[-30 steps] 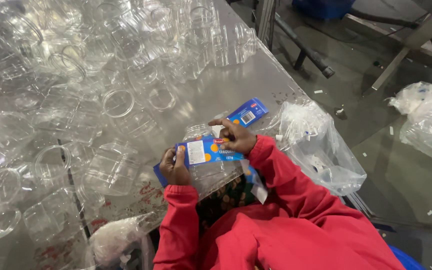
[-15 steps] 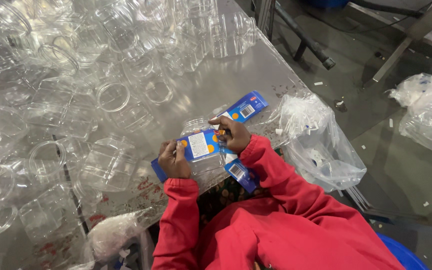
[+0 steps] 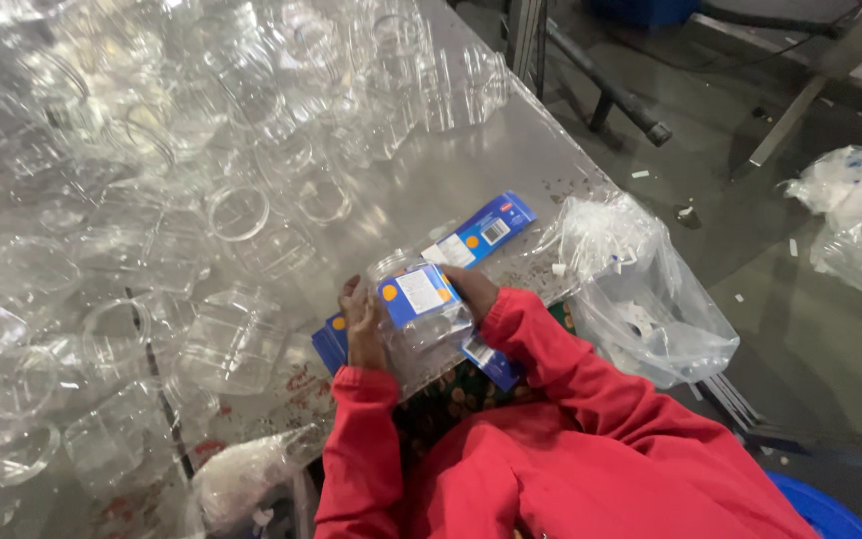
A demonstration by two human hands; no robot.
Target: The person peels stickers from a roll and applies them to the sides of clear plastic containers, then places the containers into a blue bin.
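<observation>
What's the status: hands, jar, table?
Left hand and right hand grip clear jar, blue label on top. Spare labels beside. Empty jars crowd table.

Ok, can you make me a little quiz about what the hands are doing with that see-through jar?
1. True or false: both hands touch the clear jar.
2. What colour is the label on the jar? A) green B) blue C) pink
3. Fill in: the loose label strip lies on the ______ table, beyond the jar.

Key:
1. True. The left hand is on one side, the right hand on the other.
2. B, blue with an orange dot and a white patch.
3. Metal. It is grey and shiny, with a heap of empty jars on it.
</observation>
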